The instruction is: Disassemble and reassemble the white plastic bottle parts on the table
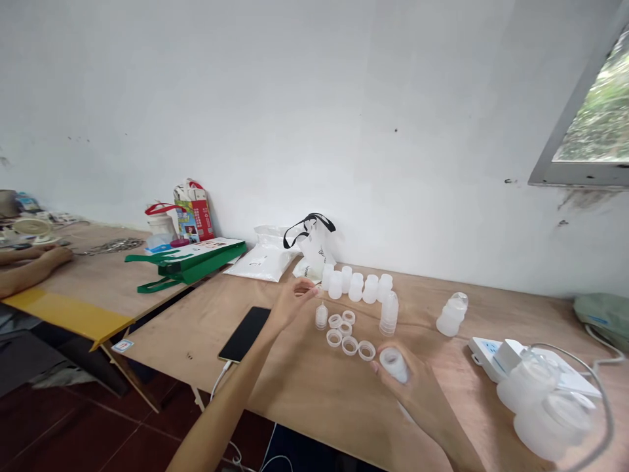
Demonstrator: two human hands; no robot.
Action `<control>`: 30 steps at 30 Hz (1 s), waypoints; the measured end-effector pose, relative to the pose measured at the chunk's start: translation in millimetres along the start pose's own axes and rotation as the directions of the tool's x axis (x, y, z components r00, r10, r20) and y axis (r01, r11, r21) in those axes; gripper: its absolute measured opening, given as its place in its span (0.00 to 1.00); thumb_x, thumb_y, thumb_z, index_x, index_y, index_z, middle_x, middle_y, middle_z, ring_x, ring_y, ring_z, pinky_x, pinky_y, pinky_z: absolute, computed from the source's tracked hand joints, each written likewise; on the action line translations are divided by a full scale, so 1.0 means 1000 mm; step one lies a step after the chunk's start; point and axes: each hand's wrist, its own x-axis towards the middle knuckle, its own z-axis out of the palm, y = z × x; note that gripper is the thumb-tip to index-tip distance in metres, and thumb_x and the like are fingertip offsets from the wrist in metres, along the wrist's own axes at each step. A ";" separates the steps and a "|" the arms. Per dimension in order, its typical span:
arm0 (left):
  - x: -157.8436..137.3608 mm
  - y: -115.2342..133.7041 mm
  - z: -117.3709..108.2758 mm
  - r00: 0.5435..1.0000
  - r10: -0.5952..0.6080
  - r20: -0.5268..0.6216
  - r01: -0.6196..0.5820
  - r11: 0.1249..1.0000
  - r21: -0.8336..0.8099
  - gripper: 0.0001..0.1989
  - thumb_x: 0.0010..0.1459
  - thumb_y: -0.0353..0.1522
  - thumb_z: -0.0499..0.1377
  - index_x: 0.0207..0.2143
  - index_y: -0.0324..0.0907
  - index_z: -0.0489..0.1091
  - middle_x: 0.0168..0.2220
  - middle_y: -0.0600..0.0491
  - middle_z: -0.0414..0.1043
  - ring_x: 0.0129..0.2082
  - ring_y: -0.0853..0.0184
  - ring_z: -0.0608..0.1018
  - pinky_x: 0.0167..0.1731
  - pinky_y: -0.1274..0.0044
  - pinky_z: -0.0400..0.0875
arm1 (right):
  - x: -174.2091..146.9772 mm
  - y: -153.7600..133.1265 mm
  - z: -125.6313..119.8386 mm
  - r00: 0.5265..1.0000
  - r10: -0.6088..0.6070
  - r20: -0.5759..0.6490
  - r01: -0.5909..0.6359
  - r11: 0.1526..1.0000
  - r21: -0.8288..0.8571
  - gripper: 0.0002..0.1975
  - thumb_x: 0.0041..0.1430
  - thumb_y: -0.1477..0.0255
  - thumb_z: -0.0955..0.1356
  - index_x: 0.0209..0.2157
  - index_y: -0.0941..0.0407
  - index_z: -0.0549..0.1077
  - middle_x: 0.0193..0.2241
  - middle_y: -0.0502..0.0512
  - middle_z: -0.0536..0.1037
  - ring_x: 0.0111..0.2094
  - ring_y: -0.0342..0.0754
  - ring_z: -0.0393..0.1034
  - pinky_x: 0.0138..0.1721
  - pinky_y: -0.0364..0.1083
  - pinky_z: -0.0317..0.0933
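Observation:
My right hand [415,380] is wrapped round a small translucent white bottle [394,365], its open mouth facing up toward me. My left hand [295,300] is further back, fingers pinched together beside a short stack of clear, pointed nipple-like pieces [321,317]. Something clear and small may be at its fingertips, too faint to name. Between the hands lie several translucent screw rings [349,345]. Behind them stands a group of similar bottles [356,288]. A stack of clear domed caps [388,314] rises to the right of the rings.
A capped bottle [452,314] stands to the right. Beyond it are a power strip [491,357] with a cable and larger translucent containers [550,419]. At left lies a phone [244,334] on a charging cord. White packages [265,254] and a green bag [201,262] lie behind. Another person's hand [56,257] rests far left.

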 end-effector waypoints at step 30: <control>-0.025 -0.002 0.020 0.999 0.036 -0.017 -0.031 0.966 0.255 0.22 0.62 0.43 0.62 0.56 0.44 0.71 0.52 0.45 0.75 0.53 0.50 0.73 0.54 0.66 0.64 | -0.002 -0.004 0.000 0.994 0.047 0.100 -0.038 0.995 -0.088 0.09 0.63 0.59 0.65 0.39 0.49 0.71 0.33 0.48 0.81 0.35 0.52 0.76 0.36 0.47 0.64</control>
